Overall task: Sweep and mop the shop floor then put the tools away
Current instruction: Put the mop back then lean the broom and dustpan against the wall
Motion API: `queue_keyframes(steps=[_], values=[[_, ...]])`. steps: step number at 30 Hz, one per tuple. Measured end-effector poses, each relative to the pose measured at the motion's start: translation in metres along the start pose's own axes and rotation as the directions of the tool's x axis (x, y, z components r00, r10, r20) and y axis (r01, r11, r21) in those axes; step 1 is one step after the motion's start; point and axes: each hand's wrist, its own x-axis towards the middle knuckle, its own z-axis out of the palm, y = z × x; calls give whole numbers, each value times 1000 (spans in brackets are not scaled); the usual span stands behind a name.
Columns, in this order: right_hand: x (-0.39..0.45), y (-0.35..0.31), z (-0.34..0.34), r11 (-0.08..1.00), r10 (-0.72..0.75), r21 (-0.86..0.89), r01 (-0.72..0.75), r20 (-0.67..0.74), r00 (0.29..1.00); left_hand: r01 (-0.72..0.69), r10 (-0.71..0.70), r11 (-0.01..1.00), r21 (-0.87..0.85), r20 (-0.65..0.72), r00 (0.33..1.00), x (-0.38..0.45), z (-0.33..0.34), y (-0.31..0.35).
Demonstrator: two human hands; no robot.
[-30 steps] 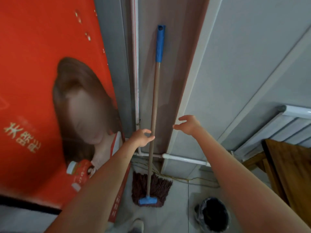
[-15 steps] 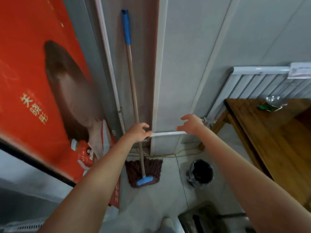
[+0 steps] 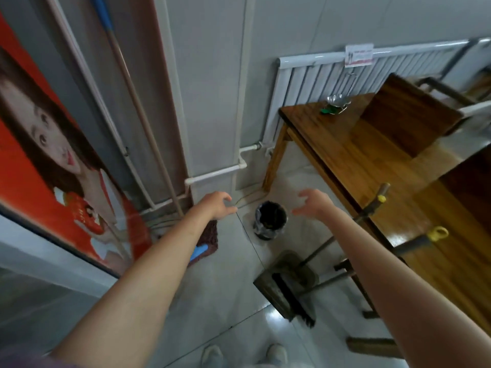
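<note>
The mop (image 3: pixel 138 107) leans upright in the wall corner, its brown pole topped by a blue grip and its dark red head (image 3: pixel 210 235) with a blue clamp resting on the floor. My left hand (image 3: pixel 216 204) hovers to the right of the pole, fingers apart, holding nothing. My right hand (image 3: pixel 313 203) is open too, held over the floor right of a small bin. A dustpan (image 3: pixel 284 282) with a long handle and a broom (image 3: pixel 414 244) with a yellow loop lean against the wooden table.
A black-lined waste bin (image 3: pixel 271 220) stands on the grey tiles between my hands. A wooden table (image 3: pixel 358 155) fills the right side, with a white radiator (image 3: pixel 318 75) behind it. A large red poster (image 3: pixel 39 144) covers the left wall. White pipes (image 3: pixel 215 173) run low along the wall.
My left hand has let go of the mop pole and moved right, away from it. The view has swung right and down, bringing the bin, dustpan and table into sight.
</note>
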Motion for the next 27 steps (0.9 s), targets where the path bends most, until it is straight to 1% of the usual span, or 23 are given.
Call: queue_keyframes(steps=[4,9,13,18,24,27], values=[[-21,42,0,998,61,19,-61,-2,998,-46,45,998,35,28,999,-14,26,30],[-37,90,-7,997,70,17,-71,21,997,-53,52,998,21,24,998,-31,59,59],[-48,127,-15,998,64,-8,-64,33,997,-45,44,997,-68,-16,999,-45,91,79],[-53,170,-26,999,29,-43,-27,38,999,-69,61,985,-161,-59,996,-58,129,111],[-55,213,-35,996,45,-76,-42,39,998,-105,105,987,-124,-4,994,-57,162,155],[-47,228,-39,997,58,-54,-56,29,998,-133,135,985,-107,12,991,-48,169,175]])
